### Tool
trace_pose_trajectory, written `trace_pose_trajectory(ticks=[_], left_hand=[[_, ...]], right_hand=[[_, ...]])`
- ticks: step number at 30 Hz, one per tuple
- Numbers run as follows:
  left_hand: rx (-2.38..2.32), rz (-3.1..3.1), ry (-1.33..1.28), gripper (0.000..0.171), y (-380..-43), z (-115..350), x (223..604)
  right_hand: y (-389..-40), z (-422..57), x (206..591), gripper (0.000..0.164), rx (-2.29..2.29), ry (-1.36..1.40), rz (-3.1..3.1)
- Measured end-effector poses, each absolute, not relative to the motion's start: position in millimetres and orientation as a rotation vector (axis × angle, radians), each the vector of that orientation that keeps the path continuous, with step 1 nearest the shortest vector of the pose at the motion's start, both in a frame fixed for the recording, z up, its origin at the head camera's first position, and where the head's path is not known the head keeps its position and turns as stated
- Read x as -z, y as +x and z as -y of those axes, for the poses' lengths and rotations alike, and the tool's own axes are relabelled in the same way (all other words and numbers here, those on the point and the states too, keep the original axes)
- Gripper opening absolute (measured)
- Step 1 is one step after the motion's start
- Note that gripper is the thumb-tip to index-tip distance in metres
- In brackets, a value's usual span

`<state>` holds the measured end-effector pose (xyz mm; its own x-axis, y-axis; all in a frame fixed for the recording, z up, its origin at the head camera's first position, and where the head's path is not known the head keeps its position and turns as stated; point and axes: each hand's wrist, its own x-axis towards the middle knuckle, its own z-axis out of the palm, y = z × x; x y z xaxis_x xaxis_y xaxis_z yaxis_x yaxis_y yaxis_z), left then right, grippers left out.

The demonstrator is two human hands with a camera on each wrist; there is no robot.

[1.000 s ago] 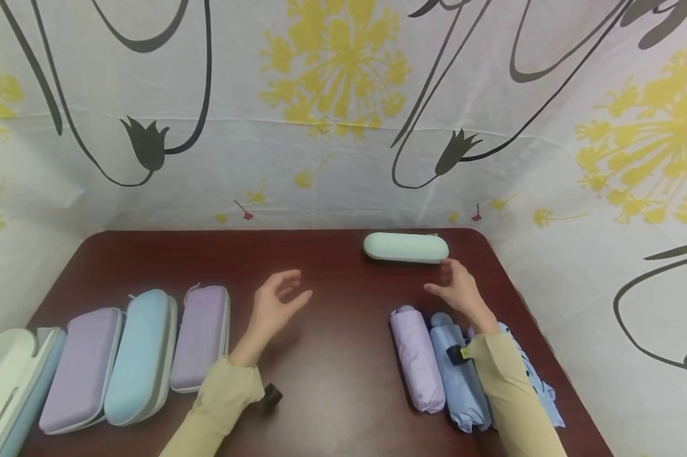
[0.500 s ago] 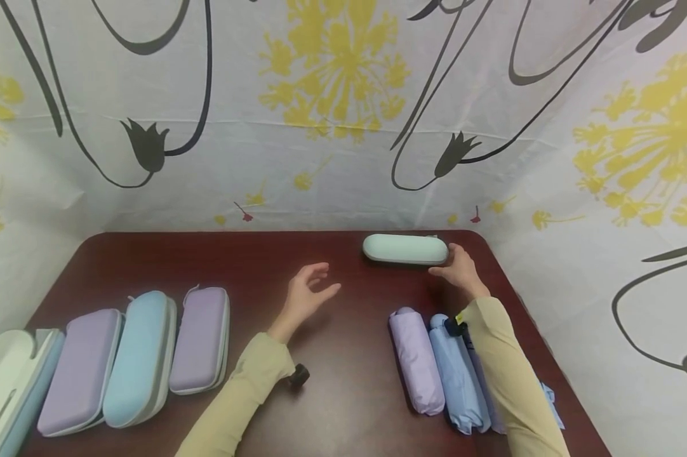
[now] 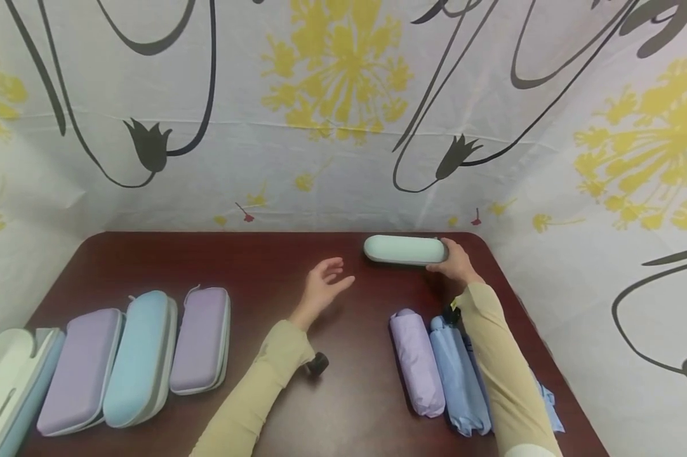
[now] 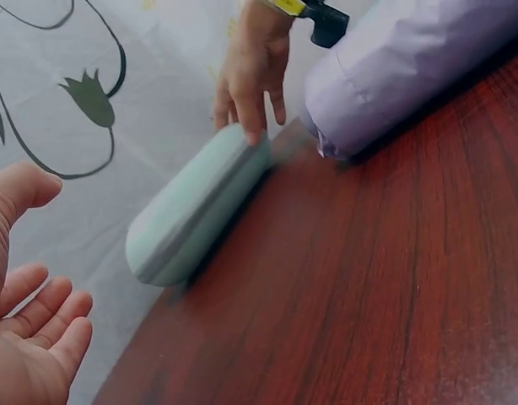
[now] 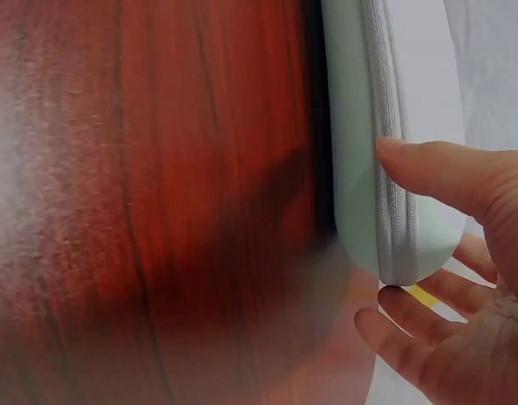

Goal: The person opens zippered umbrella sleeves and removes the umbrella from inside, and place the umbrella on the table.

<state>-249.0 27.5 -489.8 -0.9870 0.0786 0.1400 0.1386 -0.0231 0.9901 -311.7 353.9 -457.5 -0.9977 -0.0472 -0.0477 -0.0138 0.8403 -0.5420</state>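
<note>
A pale mint zip case lies lengthwise at the table's far edge, right of centre. My right hand grips its right end. In the right wrist view the thumb presses on the zip side of the case, while the other fingers reach round its rounded end. My left hand hovers left of the case, apart from it, with nothing between thumb and fingers. The left wrist view shows that hand with loosely bent fingers, palm toward the case.
A folded lilac umbrella and a blue one lie at right, with more folded fabric partly under my right sleeve. At left stand a purple case, a blue case, another purple case and a white-and-blue case.
My right hand has moved forward to the case's right end and taken hold of it. My left hand has moved right and slightly forward, toward the case.
</note>
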Motion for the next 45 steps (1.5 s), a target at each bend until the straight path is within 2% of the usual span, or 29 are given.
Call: trace_pose_trajectory(ticks=[10, 18, 27, 45], left_hand=[[2.109, 2.282, -0.286, 0.053, -255, -34, 500], [2.114, 2.268, -0.314, 0.048, -252, -30, 497], [2.093, 2.264, -0.226, 0.049, -252, -15, 497], [1.987, 2.24, -0.04, 0.046, -254, 12, 507]], right_hand=[[-314, -351, 464, 0.073, 0.946, -0.013, -2.971], [-316, -348, 461, 0.08, 0.731, -0.118, -2.977], [-321, -339, 457, 0.077, 0.692, -0.209, -2.919], [-316, -271, 450, 0.07, 0.663, -0.548, -2.861]])
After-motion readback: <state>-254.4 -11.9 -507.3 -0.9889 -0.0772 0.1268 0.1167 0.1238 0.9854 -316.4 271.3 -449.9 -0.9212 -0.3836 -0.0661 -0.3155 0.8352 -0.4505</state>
